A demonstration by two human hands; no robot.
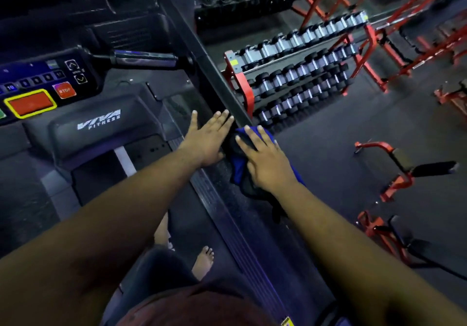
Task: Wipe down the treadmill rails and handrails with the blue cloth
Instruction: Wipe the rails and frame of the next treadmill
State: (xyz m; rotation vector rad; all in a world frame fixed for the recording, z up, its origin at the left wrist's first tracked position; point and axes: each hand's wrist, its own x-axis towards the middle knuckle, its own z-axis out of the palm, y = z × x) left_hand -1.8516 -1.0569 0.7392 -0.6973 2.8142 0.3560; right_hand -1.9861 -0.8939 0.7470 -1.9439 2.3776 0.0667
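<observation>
The blue cloth [238,174] lies bunched over the treadmill's right handrail [219,82], a dark bar that slopes up toward the console. My right hand [265,161] presses flat on top of the cloth with straight, spread fingers. Beside it, my left hand [207,138] rests flat against the inner side of the same handrail, fingers straight. Below the hands runs the ribbed right side rail [227,214] along the belt. A short metal-sleeved grip bar [145,58] juts from the console toward the handrail.
The console [38,85] with a red STOP button sits at left above the motor cover [101,125]. My bare feet stand on the belt [187,224]. Right of the treadmill stand a red dumbbell rack [298,72] and red benches [394,181] on dark floor.
</observation>
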